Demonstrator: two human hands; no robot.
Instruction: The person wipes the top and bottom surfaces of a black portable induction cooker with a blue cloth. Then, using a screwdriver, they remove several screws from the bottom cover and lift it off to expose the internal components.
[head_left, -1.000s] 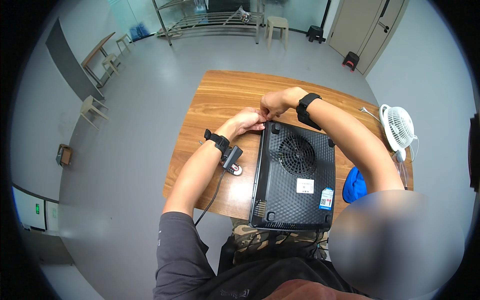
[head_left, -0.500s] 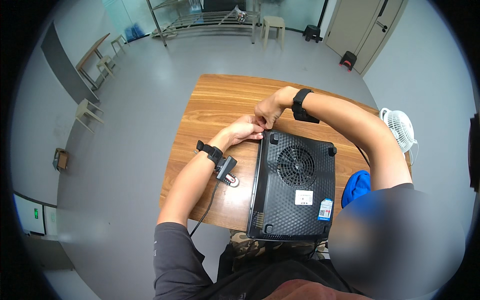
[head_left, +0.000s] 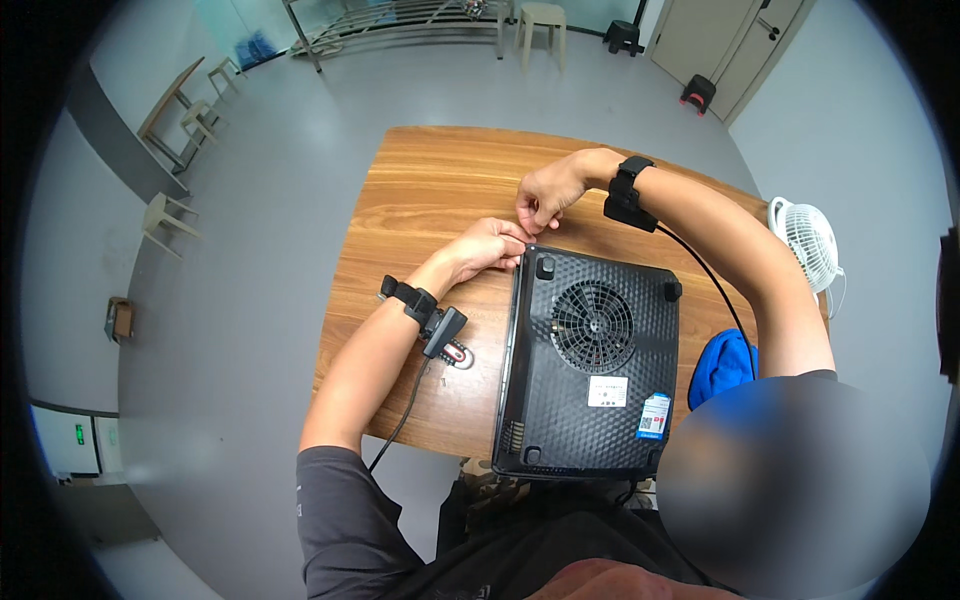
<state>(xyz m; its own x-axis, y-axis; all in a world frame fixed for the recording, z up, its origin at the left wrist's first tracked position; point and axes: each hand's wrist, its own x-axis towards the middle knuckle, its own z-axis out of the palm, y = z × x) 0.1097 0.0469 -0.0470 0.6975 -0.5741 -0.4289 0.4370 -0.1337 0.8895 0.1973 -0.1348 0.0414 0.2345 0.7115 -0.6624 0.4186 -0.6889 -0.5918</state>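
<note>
An induction cooker (head_left: 585,425), black with a round fan grille, lies bottom up on the wooden table (head_left: 440,180). At its far left corner is my left hand (head_left: 490,248), fingers drawn together by the edge; whatever they pinch is too small to make out. Just beyond that corner my right hand (head_left: 548,196) is raised slightly off the cooker, thumb and fingertips pressed together. Anything between those fingertips is hidden. Beside my left wrist lies a small tool (head_left: 458,355) with a red and grey handle, partly covered by the wrist device.
A blue cloth item (head_left: 722,368) sits right of the cooker, near my right arm. At the right stands a white fan (head_left: 805,240). Cables trail from both black wrist straps. Stools, including a beige one (head_left: 542,25), and a metal rack (head_left: 400,30) stand on the floor farther back.
My right hand has moved up and slightly away from the cooker's corner, parting from my left hand. My left hand stays at the corner. The view has shifted a little.
</note>
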